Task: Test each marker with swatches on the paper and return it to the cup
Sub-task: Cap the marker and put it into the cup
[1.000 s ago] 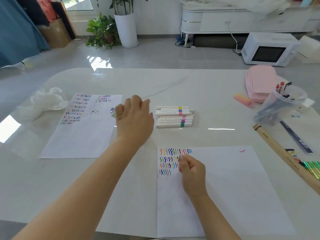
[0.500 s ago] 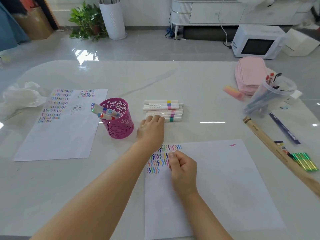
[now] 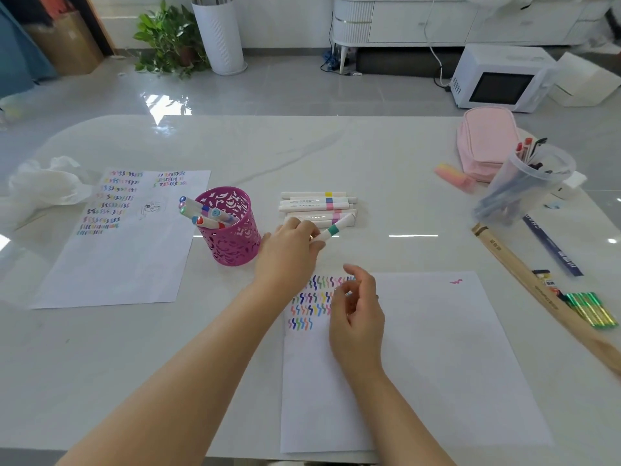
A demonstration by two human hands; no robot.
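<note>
Shows green-banded marker (image 3: 332, 230) pinched by left hand (image 3: 289, 253), long axis running toward upper right. Places right hand (image 3: 358, 317), half-curled and empty, just below.

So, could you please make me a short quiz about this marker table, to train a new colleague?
1. Which colour is the band on the marker that the left hand holds? A yellow, B green, C pink.
2. As the person sees them, on which side of the pink cup do the loose markers lie?
3. True or false: the pink cup holds no markers.
Key: 1 B. 2 To its right. 3 False: capped markers lean in it.
</note>
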